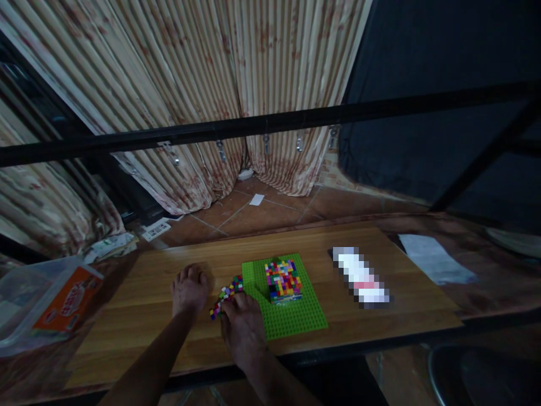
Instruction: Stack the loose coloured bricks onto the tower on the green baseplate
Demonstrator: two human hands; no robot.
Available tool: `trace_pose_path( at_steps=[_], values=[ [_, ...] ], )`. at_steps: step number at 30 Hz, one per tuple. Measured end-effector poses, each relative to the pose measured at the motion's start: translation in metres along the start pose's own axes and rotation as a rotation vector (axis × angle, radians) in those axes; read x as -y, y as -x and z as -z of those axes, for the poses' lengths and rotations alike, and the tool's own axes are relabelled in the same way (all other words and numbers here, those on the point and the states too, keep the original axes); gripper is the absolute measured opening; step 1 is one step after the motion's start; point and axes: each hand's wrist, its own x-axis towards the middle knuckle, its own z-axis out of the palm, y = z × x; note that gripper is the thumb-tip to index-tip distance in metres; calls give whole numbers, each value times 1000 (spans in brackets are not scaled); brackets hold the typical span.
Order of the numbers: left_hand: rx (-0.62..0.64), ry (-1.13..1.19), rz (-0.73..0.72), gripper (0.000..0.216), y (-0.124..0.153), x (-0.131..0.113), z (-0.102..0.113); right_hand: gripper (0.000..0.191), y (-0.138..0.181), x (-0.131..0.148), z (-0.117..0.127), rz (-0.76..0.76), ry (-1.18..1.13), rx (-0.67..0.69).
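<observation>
A green studded baseplate (291, 322) lies on the wooden table. On it stands a block of many-coloured toy bricks (284, 280), built up several layers. Left of the plate, loose small toy bricks (228, 292) are spread in a narrow pile, partly covered by my right hand (245, 324). The fingers of that hand are bent down together at the pile's near side; whatever is between the fingertips is hidden. My left hand (190, 290) rests palm down on the table, left of the pile, with its fingers a little apart and nothing visible in it.
A blurred-out phone-shaped object (359, 276) lies on the table's right side. At the left stands a clear plastic box (25, 293) with an orange label. A dark metal bar (253, 124) crosses beyond the table, before curtains (190, 67). White paper (435, 259) lies at the right.
</observation>
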Motion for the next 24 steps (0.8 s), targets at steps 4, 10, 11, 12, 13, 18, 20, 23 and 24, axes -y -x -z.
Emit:
trace_pose_path(
  at_steps=[4,10,11,12,13,18,20,23,24],
  values=[
    [5,-7,4,41,0,-1,2,23,0,1,1,-2,17,9],
    [7,-21,-7,42,0,-2,4,18,-1,1,-1,7,35,-2],
    [5,-23,-7,42,0,-1,4,17,0,1,-1,6,32,-8],
    [3,-23,-7,42,0,-1,3,17,0,1,-2,2,28,-13],
    [2,-24,-7,42,0,0,3,17,0,1,-1,-3,23,-15],
    [-5,-26,-16,41,0,1,2,16,1,0,1,1,-12,-10],
    [0,-23,-9,40,1,-1,3,17,2,-1,1,13,-28,-4],
    [6,-21,6,40,2,-3,4,20,3,-3,1,18,-67,-2],
    [1,-14,11,39,3,-3,3,20,4,-4,1,20,-83,-7]
  ],
)
